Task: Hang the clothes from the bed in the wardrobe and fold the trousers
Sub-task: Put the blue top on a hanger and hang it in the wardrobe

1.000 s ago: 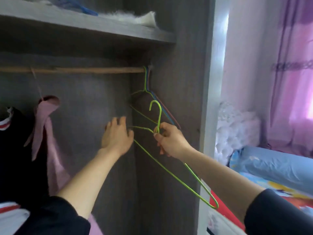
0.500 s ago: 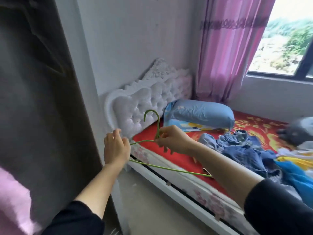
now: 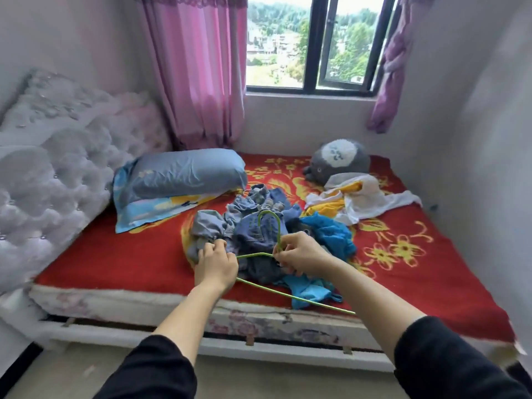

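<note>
Bed (image 3: 431, 283) with red floral cover holds blue pillow (image 3: 184, 174), denim clothes heap (image 3: 259, 226), white-yellow garments (image 3: 357, 197), grey plush toy (image 3: 339, 159).

Pink curtains (image 3: 198, 70), daylit window (image 3: 308, 44), tufted white headboard (image 3: 57, 156), pale walls (image 3: 475, 110)

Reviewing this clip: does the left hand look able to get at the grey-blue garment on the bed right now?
Probably yes. The left hand is right beside the grey-blue garment with nothing between them, but its fingers appear to hold one end of the green hanger, so it may need to let go first.
</note>
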